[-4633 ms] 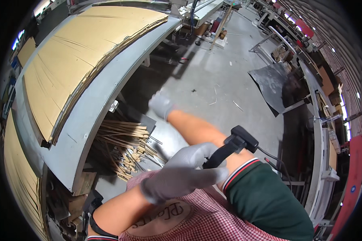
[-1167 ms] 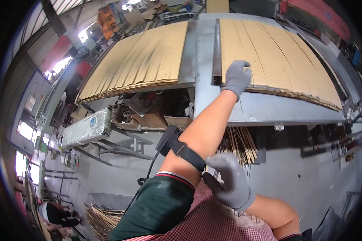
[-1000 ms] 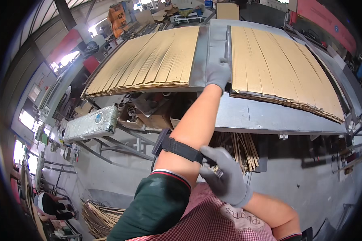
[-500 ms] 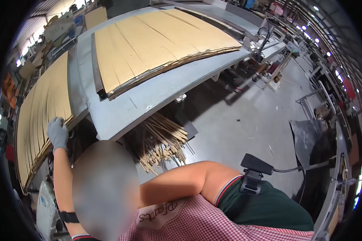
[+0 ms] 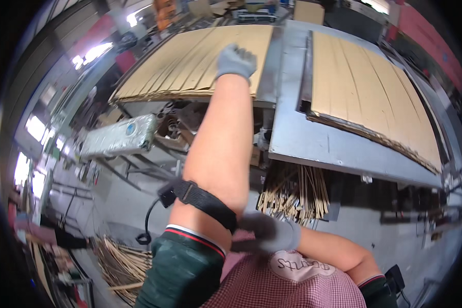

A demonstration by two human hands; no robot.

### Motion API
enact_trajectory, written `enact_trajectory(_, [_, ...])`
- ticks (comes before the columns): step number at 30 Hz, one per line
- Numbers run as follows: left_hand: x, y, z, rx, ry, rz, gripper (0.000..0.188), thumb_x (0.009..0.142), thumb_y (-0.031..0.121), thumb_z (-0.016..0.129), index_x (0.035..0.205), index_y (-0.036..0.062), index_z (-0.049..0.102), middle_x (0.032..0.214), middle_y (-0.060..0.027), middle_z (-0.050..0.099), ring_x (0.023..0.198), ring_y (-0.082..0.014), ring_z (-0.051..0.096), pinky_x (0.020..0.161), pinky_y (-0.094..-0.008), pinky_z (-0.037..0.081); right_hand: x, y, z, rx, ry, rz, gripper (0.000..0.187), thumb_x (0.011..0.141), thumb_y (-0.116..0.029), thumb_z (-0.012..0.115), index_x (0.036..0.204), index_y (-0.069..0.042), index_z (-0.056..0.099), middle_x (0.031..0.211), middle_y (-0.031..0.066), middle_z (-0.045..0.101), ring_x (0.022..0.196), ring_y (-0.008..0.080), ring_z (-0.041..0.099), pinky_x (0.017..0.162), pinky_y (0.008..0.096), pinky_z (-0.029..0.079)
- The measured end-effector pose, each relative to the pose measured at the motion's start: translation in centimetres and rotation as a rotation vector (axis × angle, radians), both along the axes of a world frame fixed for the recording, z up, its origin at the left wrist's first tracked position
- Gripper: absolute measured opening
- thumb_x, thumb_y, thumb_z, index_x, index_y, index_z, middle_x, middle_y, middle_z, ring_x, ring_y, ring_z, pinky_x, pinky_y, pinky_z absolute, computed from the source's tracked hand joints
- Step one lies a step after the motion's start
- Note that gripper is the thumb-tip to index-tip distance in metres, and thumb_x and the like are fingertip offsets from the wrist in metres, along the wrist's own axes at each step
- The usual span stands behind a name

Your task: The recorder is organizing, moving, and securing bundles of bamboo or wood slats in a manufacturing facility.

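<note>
My left hand (image 5: 236, 62), in a grey glove, is stretched forward over a wide stack of tan board strips (image 5: 164, 64). Its fingers are curled, with nothing visible in them; whether it touches the stack is hard to tell. My right hand (image 5: 269, 232), also gloved in grey, is bent across my front close to the black strap (image 5: 205, 205) on my left arm. Motion blurs its fingers, and the arm partly hides them. A second stack of tan boards (image 5: 354, 82) lies on the grey metal table (image 5: 318, 146) to the right.
Under the table a bundle of thin tan strips (image 5: 297, 192) spreads over the floor. A plastic-wrapped long item (image 5: 119, 136) rests on a metal frame at left. More loose strips (image 5: 120, 267) lie at lower left, with a person's dark sleeve (image 5: 69, 238) beyond them.
My view has swung left, so the stacks appear farther right. My right hand has come out beside my left arm. My left hand is now farther in over the strip stack.
</note>
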State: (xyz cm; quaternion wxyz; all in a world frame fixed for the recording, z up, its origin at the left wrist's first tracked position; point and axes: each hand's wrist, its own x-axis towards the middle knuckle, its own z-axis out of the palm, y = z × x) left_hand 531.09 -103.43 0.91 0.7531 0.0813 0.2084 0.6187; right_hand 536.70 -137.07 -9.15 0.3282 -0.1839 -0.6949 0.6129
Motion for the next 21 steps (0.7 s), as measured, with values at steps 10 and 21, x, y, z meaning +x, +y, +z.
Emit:
enact_trajectory(10, [2.6, -10.2, -15.6, 1.422, 2.869, 0.478, 0.019, 0.082, 0.016, 0.052, 0.089, 0.0126, 0.069, 0.091, -0.0044, 0.062, 0.092, -0.0222, 0.055, 0.08, -0.0386, 0.038, 1.8, -2.2, 5.9, -0.656, 0.344, 0.141, 0.068, 0.091, -0.047, 0.044, 0.128, 0.01, 0.038, 0.091, 0.025, 0.061, 0.067, 0.0233, 0.058, 0.069, 0.0333, 0.049])
enact_trajectory(21, [0.3, -22.9, -30.1, 1.493, 2.956, -0.991, 0.024, 0.085, 0.02, 0.052, 0.1, 0.0146, 0.07, 0.101, -0.0016, 0.065, 0.101, -0.0195, 0.056, 0.083, -0.0385, 0.038, -4.7, 0.3, 6.8, -0.992, 0.223, 0.289, 0.051, 0.093, -0.029, 0.049, 0.129, 0.006, 0.04, 0.118, 0.0239, 0.055, 0.099, 0.0265, 0.058, 0.076, 0.0296, 0.049])
